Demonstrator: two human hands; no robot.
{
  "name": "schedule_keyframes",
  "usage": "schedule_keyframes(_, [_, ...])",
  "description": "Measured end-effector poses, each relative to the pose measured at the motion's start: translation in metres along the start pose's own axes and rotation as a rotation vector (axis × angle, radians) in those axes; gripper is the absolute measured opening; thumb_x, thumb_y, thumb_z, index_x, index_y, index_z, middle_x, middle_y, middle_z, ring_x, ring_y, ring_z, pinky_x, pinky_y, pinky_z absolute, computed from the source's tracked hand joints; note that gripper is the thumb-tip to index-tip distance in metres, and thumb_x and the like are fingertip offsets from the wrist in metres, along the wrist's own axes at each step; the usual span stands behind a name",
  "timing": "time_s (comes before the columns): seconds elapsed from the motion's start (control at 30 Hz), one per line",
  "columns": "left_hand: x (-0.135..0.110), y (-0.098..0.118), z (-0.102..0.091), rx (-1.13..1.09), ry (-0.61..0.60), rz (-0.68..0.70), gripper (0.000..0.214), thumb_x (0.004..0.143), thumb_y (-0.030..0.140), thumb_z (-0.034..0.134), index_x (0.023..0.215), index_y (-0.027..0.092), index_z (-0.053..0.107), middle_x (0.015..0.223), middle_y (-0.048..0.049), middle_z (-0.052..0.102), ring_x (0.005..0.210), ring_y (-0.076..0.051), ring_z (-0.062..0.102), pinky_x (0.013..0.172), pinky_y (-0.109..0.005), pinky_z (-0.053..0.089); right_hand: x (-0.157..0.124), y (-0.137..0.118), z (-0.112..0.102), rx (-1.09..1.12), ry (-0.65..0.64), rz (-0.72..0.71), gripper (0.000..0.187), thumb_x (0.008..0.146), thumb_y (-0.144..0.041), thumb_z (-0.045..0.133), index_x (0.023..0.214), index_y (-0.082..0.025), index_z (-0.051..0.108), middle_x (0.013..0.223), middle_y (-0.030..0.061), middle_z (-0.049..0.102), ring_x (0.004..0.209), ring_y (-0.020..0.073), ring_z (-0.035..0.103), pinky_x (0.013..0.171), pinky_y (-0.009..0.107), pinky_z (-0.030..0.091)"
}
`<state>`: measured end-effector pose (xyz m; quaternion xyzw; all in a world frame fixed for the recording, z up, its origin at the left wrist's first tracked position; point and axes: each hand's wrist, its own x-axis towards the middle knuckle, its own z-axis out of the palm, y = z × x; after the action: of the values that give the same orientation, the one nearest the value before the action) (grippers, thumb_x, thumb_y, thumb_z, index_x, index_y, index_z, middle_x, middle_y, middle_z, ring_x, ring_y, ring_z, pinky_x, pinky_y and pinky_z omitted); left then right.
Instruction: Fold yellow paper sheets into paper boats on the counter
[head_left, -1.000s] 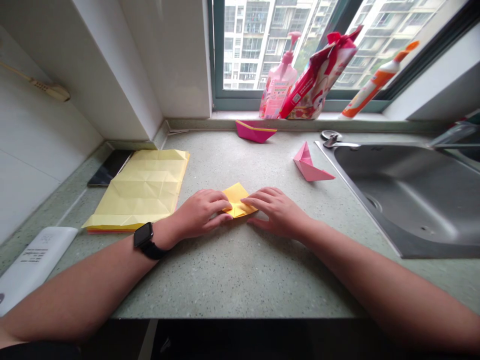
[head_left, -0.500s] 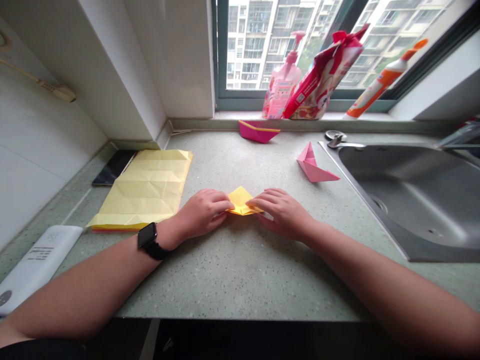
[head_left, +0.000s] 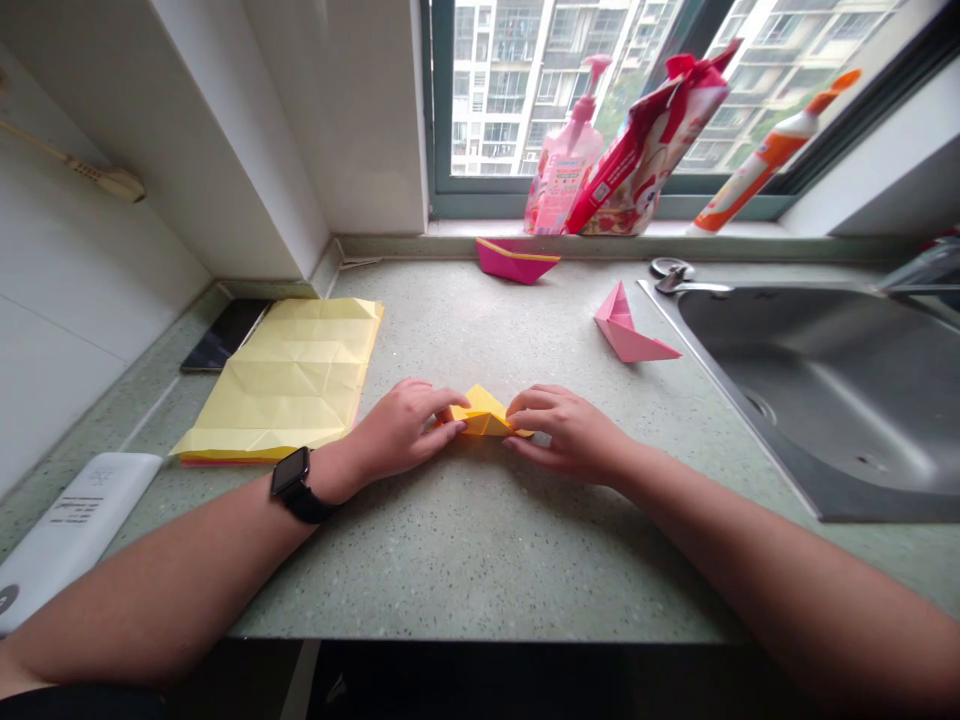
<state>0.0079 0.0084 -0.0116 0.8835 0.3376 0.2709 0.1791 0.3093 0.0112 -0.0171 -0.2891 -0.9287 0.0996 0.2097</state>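
A small yellow folded paper (head_left: 484,424) lies on the speckled counter (head_left: 480,560) between my hands. My left hand (head_left: 401,425) pinches its left corner between thumb and fingers, a black watch (head_left: 292,472) on that wrist. At the opposite corner my right hand (head_left: 566,430) is closed on the paper in the same way. The paper's peak points away from me, and a raised fold runs along its near side. Fingertips hide both ends. Beyond my hands are a pink folded paper boat (head_left: 634,340) and a magenta one (head_left: 517,262) with a yellow edge.
On the left are creased yellow paper sheets (head_left: 289,375), a dark phone (head_left: 225,335) and a white device (head_left: 82,530). A steel sink (head_left: 810,505) is set in at the right. A pump bottle (head_left: 562,180), a red bag (head_left: 637,160) and an orange-white bottle (head_left: 772,155) stand by the window.
The near side of the yellow paper, flat before, now stands up as a fold. My fingers have shifted outward slightly at its two corners.
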Motion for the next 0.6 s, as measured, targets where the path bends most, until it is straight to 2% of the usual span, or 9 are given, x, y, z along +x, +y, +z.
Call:
schedule_keyframes(0.07, [0.001,0.0,-0.001,-0.032,-0.001,-0.056,0.019,0.106,0.026,0.069,0.124,0.021,0.074,0.095,-0.0025,0.082,0.091,-0.021,0.076,0.096,-0.041,0.055,0.0,0.0,-0.001,0.001,-0.011,0.024,0.016,0.106,-0.031,0.069,0.096,-0.024,0.08,0.101,0.007,0.078,0.09,0.0217,0.07,0.083,0.037,0.053])
schedule_keyframes(0.27, [0.005,-0.002,-0.001,-0.058,-0.018,-0.143,0.014,0.107,0.032,0.067,0.109,0.021,0.076,0.09,-0.0018,0.08,0.085,-0.02,0.073,0.094,-0.041,0.052,0.002,0.002,0.002,0.013,-0.022,0.164,0.019,0.108,-0.028,0.064,0.095,-0.024,0.077,0.095,0.0061,0.074,0.089,0.0214,0.068,0.082,0.037,0.051])
schedule_keyframes(0.47, [0.004,-0.002,0.001,0.016,0.017,-0.148,0.027,0.1,0.029,0.072,0.127,0.022,0.071,0.093,-0.0007,0.081,0.096,-0.024,0.074,0.106,-0.049,0.048,0.004,-0.001,0.006,-0.017,-0.001,0.257,0.016,0.105,-0.029,0.068,0.091,-0.023,0.073,0.102,0.0084,0.075,0.095,0.0244,0.069,0.088,0.041,0.052])
schedule_keyframes(0.6, [0.005,-0.003,0.003,0.034,0.023,-0.203,0.025,0.101,0.029,0.072,0.125,0.023,0.071,0.092,0.0002,0.081,0.096,-0.024,0.073,0.107,-0.049,0.048,0.005,-0.001,0.009,-0.03,0.01,0.293,0.019,0.106,-0.031,0.069,0.089,-0.023,0.073,0.105,0.009,0.074,0.099,0.0263,0.069,0.093,0.045,0.053])
